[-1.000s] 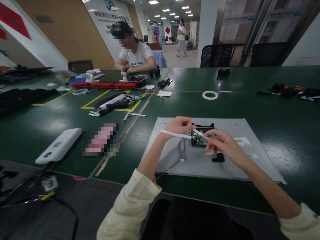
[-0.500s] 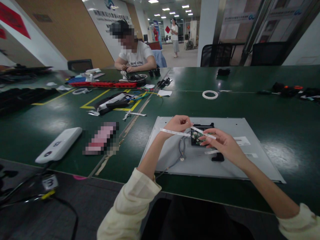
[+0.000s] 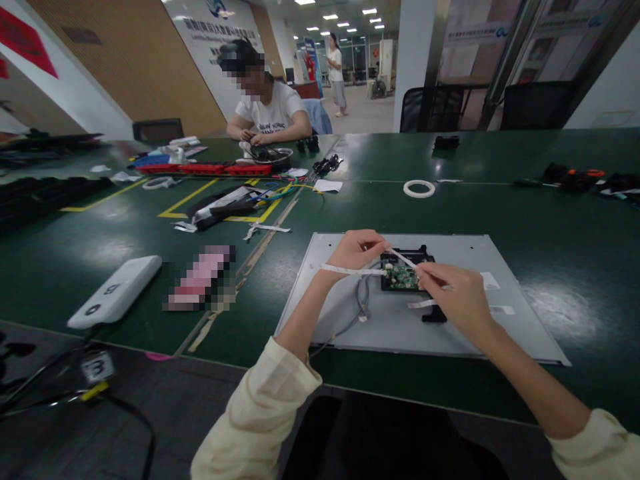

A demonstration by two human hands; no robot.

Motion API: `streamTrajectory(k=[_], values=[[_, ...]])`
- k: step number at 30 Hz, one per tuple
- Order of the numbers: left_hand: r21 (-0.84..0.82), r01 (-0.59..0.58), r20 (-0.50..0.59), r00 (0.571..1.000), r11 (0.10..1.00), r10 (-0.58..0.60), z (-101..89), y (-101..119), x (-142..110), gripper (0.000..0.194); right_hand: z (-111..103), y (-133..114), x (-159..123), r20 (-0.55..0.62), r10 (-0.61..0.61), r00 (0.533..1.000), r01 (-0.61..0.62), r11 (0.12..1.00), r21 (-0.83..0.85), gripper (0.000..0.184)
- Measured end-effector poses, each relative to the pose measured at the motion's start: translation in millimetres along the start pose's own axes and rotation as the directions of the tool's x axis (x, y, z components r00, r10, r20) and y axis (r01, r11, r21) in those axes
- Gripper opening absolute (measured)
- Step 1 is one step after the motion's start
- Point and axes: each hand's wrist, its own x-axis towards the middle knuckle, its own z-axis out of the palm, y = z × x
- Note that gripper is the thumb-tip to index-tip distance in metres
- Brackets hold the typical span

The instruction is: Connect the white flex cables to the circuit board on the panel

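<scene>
The person's left hand and right hand each have fingers clamped on one white strip, held above the circuit board on the grey panel.

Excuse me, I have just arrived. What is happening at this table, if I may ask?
A person's left hand and right hand pinch a thin white strip between them, over a grey panel lying on the green table. A circuit board in a black frame sits on the panel. Another white strip runs beside the left wrist. Across the table sits a co-worker, both hands together.
</scene>
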Motion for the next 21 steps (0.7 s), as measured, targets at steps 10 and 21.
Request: streamTrajectory(k=[10,21], values=[[-0.228,-0.132,0.129,0.978,0.965,0.164,-7.0,5.5,-0.7,0.035,-2.7,1.3,-6.0,0.117,-0.242,0.963,0.269,0.843,-0.466,0.032],[-0.134,-0.104,0.223,0.966,0.985,0.132,9.2,8.5,-2.0,0.014,5.0,2.5,-1.2,0.086,-0.11,0.99,0.126,0.969,-0.211,0.032]])
